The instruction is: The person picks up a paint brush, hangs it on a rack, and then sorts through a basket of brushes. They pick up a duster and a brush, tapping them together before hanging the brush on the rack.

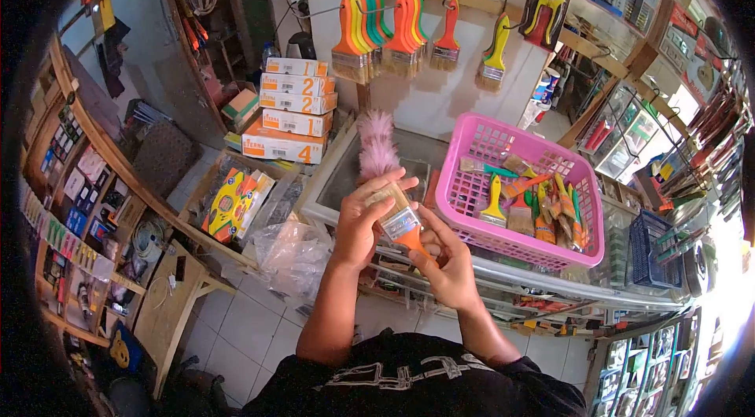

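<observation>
Between both hands, in front of my chest, is a paintbrush (399, 223) with pale bristles, a metal ferrule and an orange handle. My left hand (363, 220) is closed around the bristle end, thumb across the bristles. The orange handle is gripped by my right hand (448, 260), whose fingers also touch the ferrule's edge. Just beyond the left fingers stands a fluffy pink duster (377, 145). To the right, a pink plastic basket (503, 241) on the glass counter holds several paintbrushes, among them one with a yellow-green handle (493, 198).
Several brushes (401, 31) hang from hooks on the wall ahead. Stacked orange-and-white boxes (295, 122) stand at the left, above a crumpled plastic bag (291, 252). A dark blue basket (654, 248) sits at the right. The glass counter's front edge (511, 279) runs below the pink basket.
</observation>
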{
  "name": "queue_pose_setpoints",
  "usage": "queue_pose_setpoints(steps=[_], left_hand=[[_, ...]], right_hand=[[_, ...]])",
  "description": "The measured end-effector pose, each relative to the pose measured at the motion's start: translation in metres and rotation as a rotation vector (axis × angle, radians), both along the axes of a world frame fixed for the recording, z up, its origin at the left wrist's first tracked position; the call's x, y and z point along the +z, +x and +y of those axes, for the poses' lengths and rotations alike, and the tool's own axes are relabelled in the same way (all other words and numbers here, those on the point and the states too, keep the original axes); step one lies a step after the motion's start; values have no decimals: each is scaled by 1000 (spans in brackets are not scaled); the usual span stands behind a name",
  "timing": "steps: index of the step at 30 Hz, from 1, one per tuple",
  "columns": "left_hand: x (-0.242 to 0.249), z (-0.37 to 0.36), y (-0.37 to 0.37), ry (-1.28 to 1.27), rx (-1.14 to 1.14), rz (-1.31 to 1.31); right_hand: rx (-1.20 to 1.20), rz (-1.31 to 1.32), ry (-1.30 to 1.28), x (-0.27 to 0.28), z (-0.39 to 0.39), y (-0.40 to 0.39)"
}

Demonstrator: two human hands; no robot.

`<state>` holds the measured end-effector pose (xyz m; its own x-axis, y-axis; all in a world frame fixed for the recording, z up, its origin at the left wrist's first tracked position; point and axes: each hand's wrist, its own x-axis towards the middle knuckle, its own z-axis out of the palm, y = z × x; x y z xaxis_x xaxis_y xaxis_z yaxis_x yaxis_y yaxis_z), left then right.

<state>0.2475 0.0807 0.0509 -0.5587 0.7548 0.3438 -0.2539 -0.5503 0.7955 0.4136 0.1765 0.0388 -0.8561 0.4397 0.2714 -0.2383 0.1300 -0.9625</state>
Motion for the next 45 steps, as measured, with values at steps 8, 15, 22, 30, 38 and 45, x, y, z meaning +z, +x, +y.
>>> queue_pose_setpoints(steps=[8,15,22,30,38,45], left_hand=[[8,-15,-11,-102,301,622],[9,-32,-10,-267,611,1114],[-32,-29,-6,-282,571,686],[-75,-23,-12,-219,404,142],[-112,-40,-28,-130,509,-336],[-110,-52,-26,-186,494,-322]], right_hand=[[40,8,-122,4,-3,-1],[19,13,-156,-1,-7,-17],[-47,17,-133,-27,-11,-53],[-129,44,59,-60,-6,-93],[-259,-123,379,-71,18,-115],[-508,-459,670,-99,33,-169]])
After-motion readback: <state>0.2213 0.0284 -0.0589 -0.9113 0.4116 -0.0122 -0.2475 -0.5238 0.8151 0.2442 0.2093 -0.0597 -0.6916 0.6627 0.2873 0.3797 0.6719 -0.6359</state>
